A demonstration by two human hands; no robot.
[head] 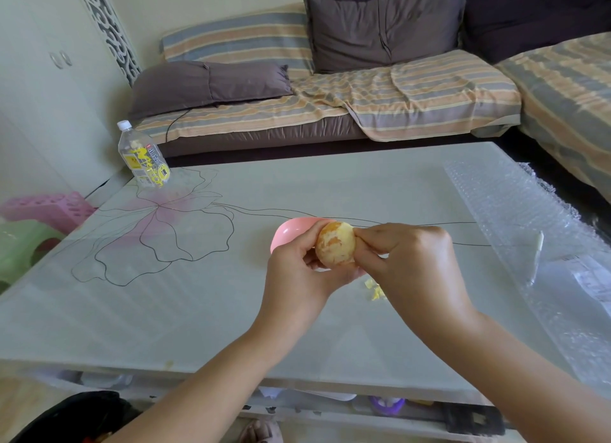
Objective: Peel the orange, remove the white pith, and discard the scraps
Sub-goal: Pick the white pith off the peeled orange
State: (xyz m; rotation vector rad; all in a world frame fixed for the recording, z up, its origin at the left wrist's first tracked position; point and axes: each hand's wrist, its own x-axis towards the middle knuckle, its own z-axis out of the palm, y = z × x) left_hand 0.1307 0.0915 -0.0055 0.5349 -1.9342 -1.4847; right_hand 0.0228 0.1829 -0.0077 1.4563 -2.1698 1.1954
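Our left hand (297, 270) cups the orange (334, 244) from the left and below, fingers curled round it. Our right hand (406, 260) meets it from the right, thumb and fingertips pinched together at the fruit's upper right side; we cannot tell whether they grip a bit of pith or only press on it.

Beyond the far edge of the tabletop (165, 310) runs a striped sofa (330, 112) with dark cushions. The tabletop itself is pale, with a drawn flower spreading over its left half. Along its right edge lies a sheet of bubble wrap (529, 244). Near the far left corner stands a clear bottle (145, 158) with a white cap and a yellow label, upright.

About the middle of the tabletop sits a pink bowl (287, 232), partly hidden behind our left hand and the fruit. We hold the orange just in front of it, above the surface; its rind is off and pale pith still patches the flesh. A few small yellowish scraps (375, 290) lie on the tabletop under our right hand.
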